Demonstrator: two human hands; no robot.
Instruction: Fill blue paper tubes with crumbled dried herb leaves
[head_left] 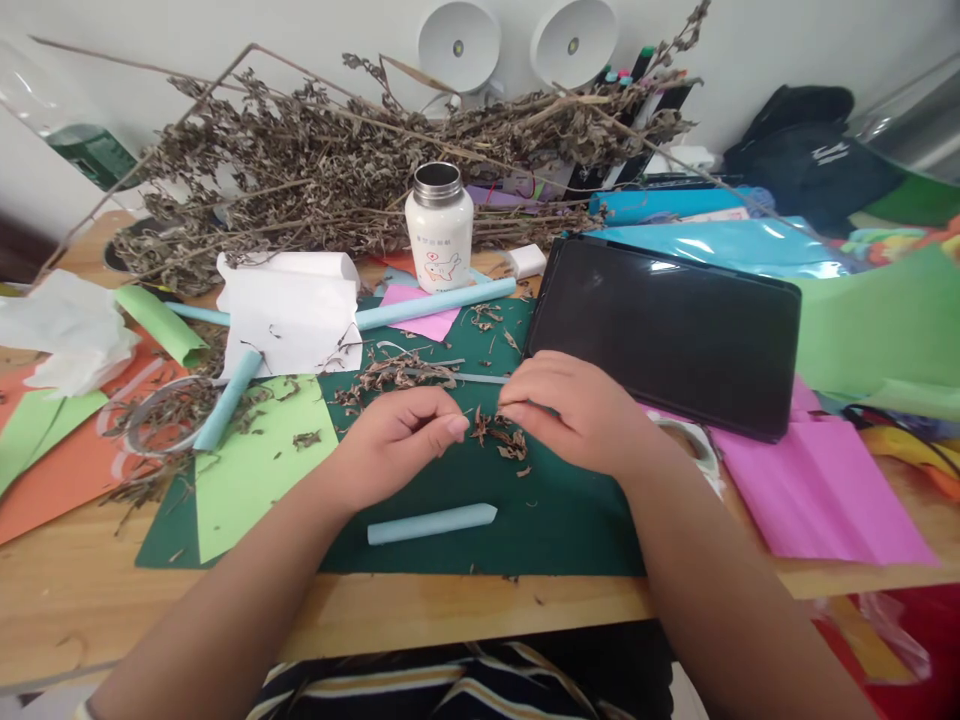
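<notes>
My left hand (397, 440) is closed in a pinch, and a thin bit of dried stem (469, 411) shows at its fingertips. Just to its right, my right hand (574, 412) is also pinched shut; what lies between its fingers is too small to make out. Crumbled dried leaves (511, 445) lie on the green cutting mat (570, 530) below the fingertips. Behind my left hand is a looser heap of dried leaves (390, 372). A rolled light-blue paper tube (431, 524) with a pointed end rests on the mat nearer to me.
A big bundle of dried plants (300, 150) spans the back. In front of it stands an open white bottle (439, 235). A black tablet (667, 335) leans at right beside pink paper (825, 490). Green paper (255, 480), white paper (292, 310) and a tape roll (142, 425) lie left.
</notes>
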